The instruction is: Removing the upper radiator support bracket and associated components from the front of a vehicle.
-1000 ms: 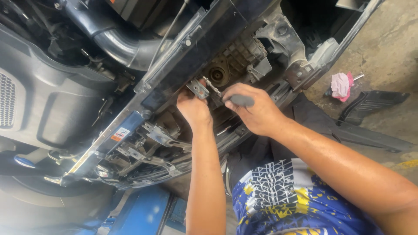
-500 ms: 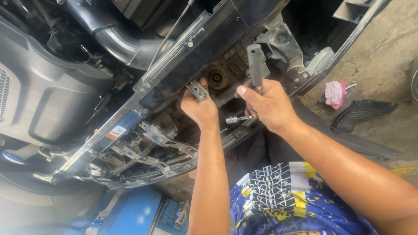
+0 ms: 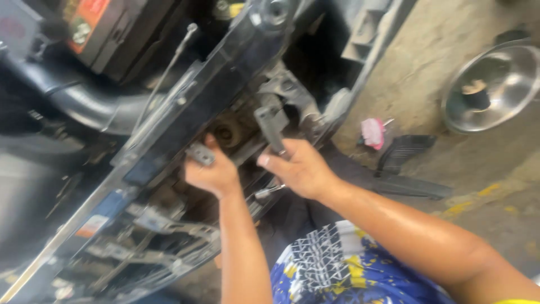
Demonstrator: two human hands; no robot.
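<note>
Head view: the right hand (image 3: 301,169) is wrapped around a grey tool handle (image 3: 271,128), its long axis pointing up and away toward the car's front frame (image 3: 225,84). The left hand (image 3: 212,171) pinches what seems a small metal bracket (image 3: 200,154) (blurred), just left of the tool.

My forearms were bare, no sleeves; below them I wore a blue, yellow and white patterned garment (image 3: 343,264).
</note>
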